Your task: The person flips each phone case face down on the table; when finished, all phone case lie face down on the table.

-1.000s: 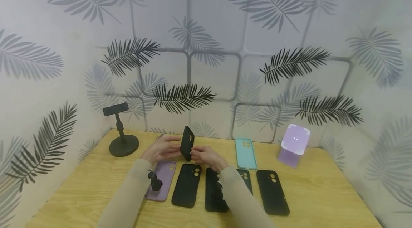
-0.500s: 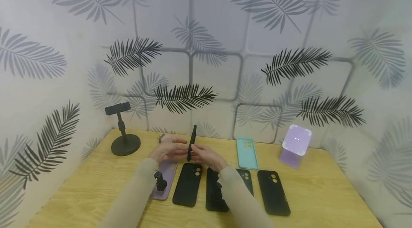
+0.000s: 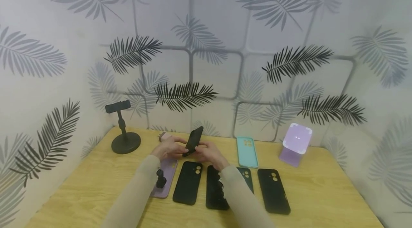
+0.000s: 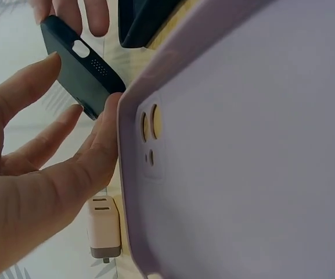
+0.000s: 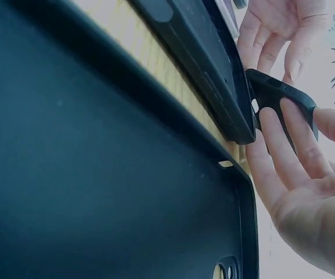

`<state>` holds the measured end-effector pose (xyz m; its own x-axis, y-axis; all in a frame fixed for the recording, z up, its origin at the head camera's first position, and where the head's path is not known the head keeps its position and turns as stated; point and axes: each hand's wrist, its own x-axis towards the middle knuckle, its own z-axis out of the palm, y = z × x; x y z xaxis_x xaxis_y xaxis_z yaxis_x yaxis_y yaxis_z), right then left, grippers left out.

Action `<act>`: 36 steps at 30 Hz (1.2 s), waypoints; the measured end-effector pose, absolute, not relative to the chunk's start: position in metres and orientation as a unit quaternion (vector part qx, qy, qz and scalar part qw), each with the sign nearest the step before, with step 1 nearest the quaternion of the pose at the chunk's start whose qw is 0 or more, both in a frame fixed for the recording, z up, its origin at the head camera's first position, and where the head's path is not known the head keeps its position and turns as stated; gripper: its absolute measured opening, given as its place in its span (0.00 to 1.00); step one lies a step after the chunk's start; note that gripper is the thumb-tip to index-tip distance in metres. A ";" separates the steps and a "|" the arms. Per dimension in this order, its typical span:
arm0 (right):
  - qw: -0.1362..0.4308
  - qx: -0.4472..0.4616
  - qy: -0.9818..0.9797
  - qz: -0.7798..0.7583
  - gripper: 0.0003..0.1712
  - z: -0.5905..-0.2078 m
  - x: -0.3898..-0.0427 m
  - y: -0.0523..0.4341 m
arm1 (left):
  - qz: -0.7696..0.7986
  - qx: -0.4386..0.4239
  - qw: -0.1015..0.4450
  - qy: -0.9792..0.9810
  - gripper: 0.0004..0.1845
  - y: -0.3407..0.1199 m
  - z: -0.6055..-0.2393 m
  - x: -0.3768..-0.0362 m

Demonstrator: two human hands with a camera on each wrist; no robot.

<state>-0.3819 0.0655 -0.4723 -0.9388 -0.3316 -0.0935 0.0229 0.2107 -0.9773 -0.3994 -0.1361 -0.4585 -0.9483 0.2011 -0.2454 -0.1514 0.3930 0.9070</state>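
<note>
Held black case (image 3: 194, 140) tilted, between 2 grips, over far part of counter (image 3: 322, 192). Left grip (image 3: 170, 147) pinches its low side, thumb and fingers on it. Right grip (image 3: 209, 153) pinches opposite side, thumb at edge, fingers on face. Nearer, 1 row: purple case (image 3: 170, 173), 4 dark cases (image 3: 187, 183). Turquoise case (image 3: 247, 153) right. Pink charger (image 3: 165, 136) behind left grip.

The table (image 3: 328, 188) is viewed from the head, forward and downward, from farther back. A lilac case (image 4: 242, 145) is viewed closely from the left wrist, a dark case (image 5: 109, 151) from the right; the held case (image 3: 194, 141) is shared by all.
</note>
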 end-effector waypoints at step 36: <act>0.177 -0.139 0.823 -0.522 0.20 -0.473 -0.384 0.070 | 0.588 -0.013 0.173 0.790 0.26 -0.153 -0.459 -0.397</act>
